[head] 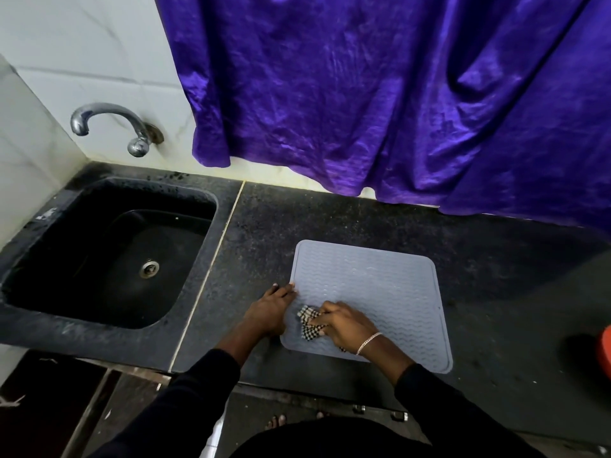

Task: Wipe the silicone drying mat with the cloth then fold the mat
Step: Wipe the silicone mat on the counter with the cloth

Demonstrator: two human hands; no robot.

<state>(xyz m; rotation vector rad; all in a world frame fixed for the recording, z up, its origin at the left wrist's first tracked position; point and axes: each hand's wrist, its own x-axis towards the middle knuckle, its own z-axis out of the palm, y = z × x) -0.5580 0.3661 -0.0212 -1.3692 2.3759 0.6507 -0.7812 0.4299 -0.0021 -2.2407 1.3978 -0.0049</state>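
A grey silicone drying mat point(380, 282) with a wavy ridge pattern lies flat on the dark stone counter. My right hand point(347, 325), with a bracelet on the wrist, presses a black-and-white checked cloth point(309, 322) onto the mat's near left part. My left hand point(269, 309) rests flat on the counter at the mat's left edge, its fingertips touching that edge. Most of the cloth is hidden under my right hand.
A black sink point(109, 252) with a metal drain is set into the counter at the left, under a chrome tap point(109, 127). A purple curtain point(396, 94) hangs down to the counter's back edge. A red object point(605, 348) shows at the right edge.
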